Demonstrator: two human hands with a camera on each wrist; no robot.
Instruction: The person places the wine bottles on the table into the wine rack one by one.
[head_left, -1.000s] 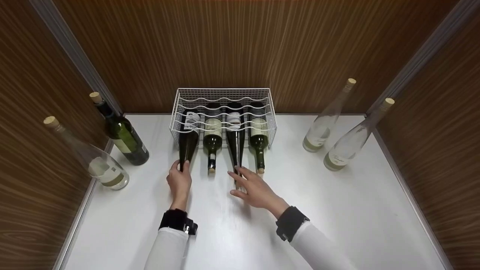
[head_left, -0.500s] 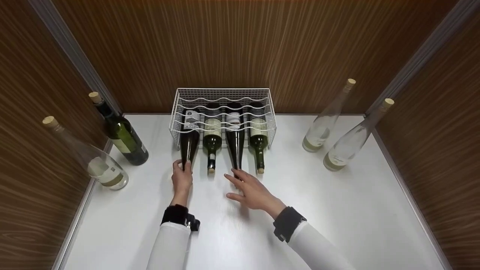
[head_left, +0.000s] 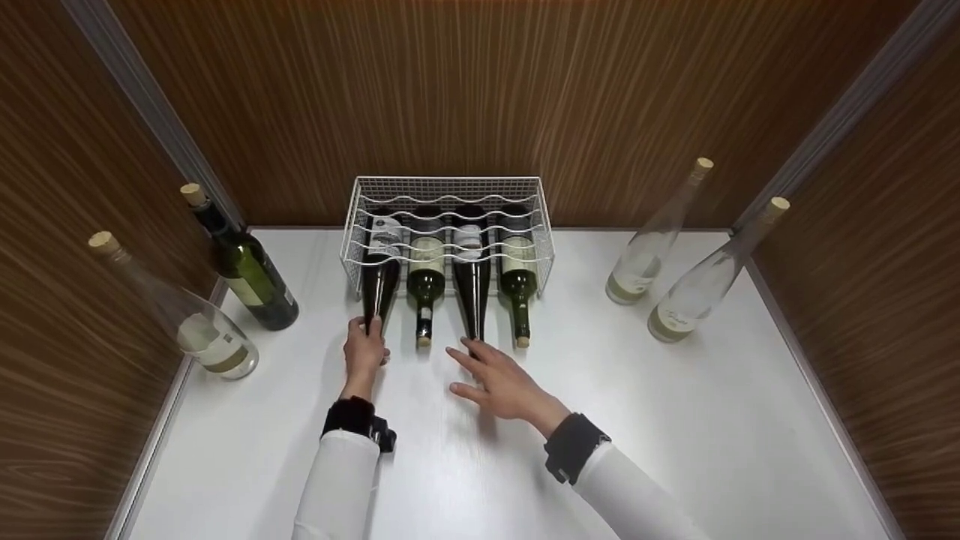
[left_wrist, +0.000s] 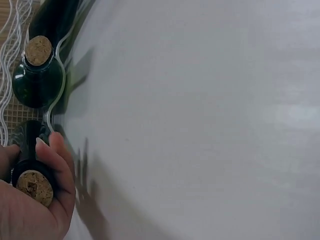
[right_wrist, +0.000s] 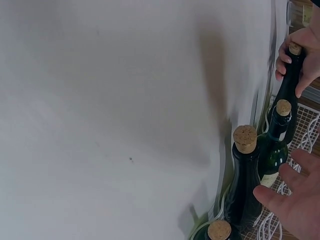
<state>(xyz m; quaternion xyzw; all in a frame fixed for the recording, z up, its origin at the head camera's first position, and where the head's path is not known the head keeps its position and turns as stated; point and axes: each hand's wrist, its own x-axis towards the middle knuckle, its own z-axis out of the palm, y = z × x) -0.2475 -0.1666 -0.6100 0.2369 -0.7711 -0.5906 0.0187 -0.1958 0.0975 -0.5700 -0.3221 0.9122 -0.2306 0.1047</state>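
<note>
In the head view a white wire wine rack (head_left: 405,184) holds several corked bottles on their sides, necks toward me. My left hand (head_left: 364,356) grips the neck of the leftmost dark wine bottle (head_left: 381,289); its cork (left_wrist: 35,188) shows among the fingers in the left wrist view. Next to it lies a green bottle (head_left: 426,283). With fingers spread, my right hand (head_left: 504,381) hovers by the neck end of the third, dark slender bottle (head_left: 472,289), whose tip it hides in the head view. A second green bottle (head_left: 519,283) fills the rightmost slot.
On the left stand a clear corked bottle (head_left: 217,346) and a green one (head_left: 255,274). Two clear bottles, a rear one (head_left: 637,262) and a nearer one (head_left: 686,300), stand on the right. Wood-grain panels (head_left: 465,90) enclose the white table (head_left: 450,480).
The left hand has pushed the leftmost bottle slightly farther into the rack and straightened it. The right hand has shifted slightly left.
</note>
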